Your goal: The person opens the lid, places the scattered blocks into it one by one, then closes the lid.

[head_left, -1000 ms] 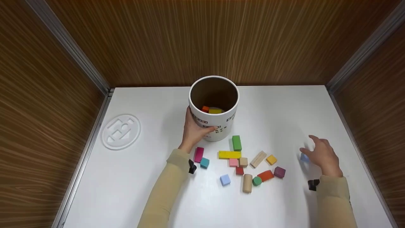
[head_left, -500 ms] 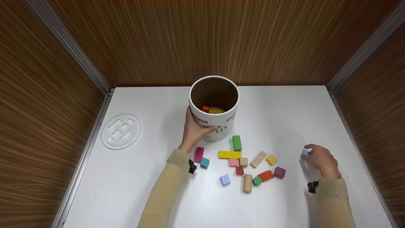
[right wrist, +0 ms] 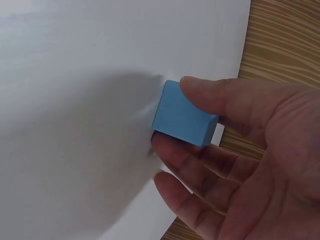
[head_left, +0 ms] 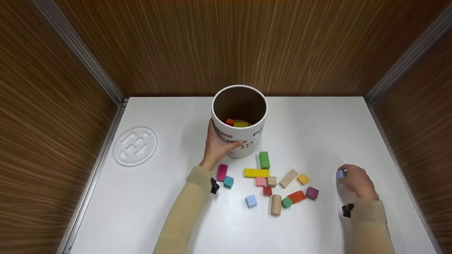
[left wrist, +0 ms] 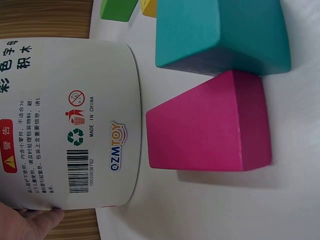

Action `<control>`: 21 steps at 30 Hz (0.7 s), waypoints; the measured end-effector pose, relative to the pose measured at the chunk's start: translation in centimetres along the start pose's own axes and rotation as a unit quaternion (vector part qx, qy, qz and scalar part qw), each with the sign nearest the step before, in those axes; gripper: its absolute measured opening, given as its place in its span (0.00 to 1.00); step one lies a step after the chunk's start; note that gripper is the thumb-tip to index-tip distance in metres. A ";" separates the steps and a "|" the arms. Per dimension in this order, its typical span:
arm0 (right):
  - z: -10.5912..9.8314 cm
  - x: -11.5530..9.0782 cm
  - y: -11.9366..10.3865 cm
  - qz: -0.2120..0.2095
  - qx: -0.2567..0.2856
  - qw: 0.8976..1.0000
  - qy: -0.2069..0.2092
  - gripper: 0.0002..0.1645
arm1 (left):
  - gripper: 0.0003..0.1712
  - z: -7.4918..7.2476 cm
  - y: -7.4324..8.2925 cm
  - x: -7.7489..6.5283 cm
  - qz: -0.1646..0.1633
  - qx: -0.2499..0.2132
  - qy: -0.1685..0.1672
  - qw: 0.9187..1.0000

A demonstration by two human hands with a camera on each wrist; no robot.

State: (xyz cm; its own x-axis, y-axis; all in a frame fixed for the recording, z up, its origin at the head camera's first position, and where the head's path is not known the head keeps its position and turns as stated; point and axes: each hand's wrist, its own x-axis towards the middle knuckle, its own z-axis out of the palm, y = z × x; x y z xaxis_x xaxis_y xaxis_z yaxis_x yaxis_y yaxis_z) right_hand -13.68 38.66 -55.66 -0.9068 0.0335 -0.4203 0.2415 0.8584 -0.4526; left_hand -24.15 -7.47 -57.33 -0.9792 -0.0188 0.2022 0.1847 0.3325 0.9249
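My left hand (head_left: 216, 145) grips the side of a white cylindrical tub (head_left: 243, 143), thumb across its printed front. Inside the tub lie an orange block (head_left: 229, 121) and a yellow block (head_left: 241, 124). At the right of the table, my right hand (head_left: 356, 179) pinches a light blue cube (right wrist: 182, 115) between thumb and fingers. Below the tub, nearest my left wrist, are a magenta block (left wrist: 205, 130) and a teal cube (left wrist: 225, 35).
Mid-table lie a green block (head_left: 264, 160), a yellow bar (head_left: 256, 173), a wooden cylinder (head_left: 276, 205), a second light blue cube (head_left: 251, 201), a purple block (head_left: 312, 193) and several others. A white round lid (head_left: 136, 146) with shaped cut-outs sits at left. Wood-grain walls (head_left: 243, 46) enclose the table.
My right hand has come down onto the light blue cube at the right, and its thumb and fingers have closed on it. My left hand and the tub have stayed put.
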 end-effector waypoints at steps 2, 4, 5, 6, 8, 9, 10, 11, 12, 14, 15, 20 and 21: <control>-0.1 0.0 0.0 0.000 -0.003 1.000 0.000 0.27 | 0.75 0.0 0.0 0.0 -0.001 0.003 0.002 1.000; -0.1 0.0 0.0 0.001 -0.005 1.000 0.001 0.27 | 0.75 0.0 -0.1 0.0 -0.004 0.004 0.003 1.000; -0.1 0.0 -0.1 0.002 -0.004 1.000 0.004 0.27 | 0.75 0.1 -0.1 0.0 -0.006 0.005 0.003 1.000; -0.1 0.0 -0.1 0.003 -0.002 1.000 0.006 0.28 | 0.75 0.1 -0.1 0.0 -0.007 0.006 0.003 1.000; -0.2 -0.1 -0.3 0.004 0.002 1.000 0.012 0.28 | 0.75 0.1 -0.1 0.0 -0.008 0.006 0.003 1.000; -0.3 -0.2 -0.4 0.004 0.004 1.000 0.015 0.28 | 0.75 0.1 -0.1 0.0 -0.009 0.007 0.003 1.000; -0.3 -0.2 -0.5 0.003 0.006 1.000 0.019 0.28 | 0.75 0.1 -0.1 0.0 -0.009 0.007 0.003 1.000; -0.3 -0.2 -0.6 0.002 0.008 1.000 0.022 0.28 | 0.75 0.1 -0.1 0.0 -0.009 0.007 0.002 1.000; -0.4 -0.2 -0.7 0.001 0.010 1.000 0.026 0.28 | 0.75 0.1 -0.1 0.0 -0.010 0.007 0.002 1.000; -0.5 -0.2 -1.1 -0.007 0.014 0.999 0.035 0.28 | 0.75 0.0 -0.1 0.0 -0.011 0.006 0.002 1.000; -0.5 -0.1 -1.2 -0.014 0.016 0.999 0.042 0.28 | 0.75 0.0 -0.1 0.0 -0.011 0.006 0.001 1.000; -0.6 0.0 -2.7 -0.052 0.036 0.996 0.070 0.28 | 0.75 0.0 0.0 0.0 -0.007 0.007 0.001 1.000; -0.6 -0.1 -3.2 -0.058 0.041 0.995 0.075 0.28 | 0.75 0.0 0.0 0.0 -0.006 0.007 0.001 1.000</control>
State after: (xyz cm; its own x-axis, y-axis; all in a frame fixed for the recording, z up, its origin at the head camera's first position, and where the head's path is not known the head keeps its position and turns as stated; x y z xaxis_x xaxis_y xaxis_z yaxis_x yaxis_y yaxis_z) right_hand -14.59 36.25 -53.75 -0.9700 0.0173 -0.2424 0.1535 0.8169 -0.5560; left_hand -24.17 -7.47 -57.37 -0.9811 -0.0248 0.1921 0.1720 0.3450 0.9227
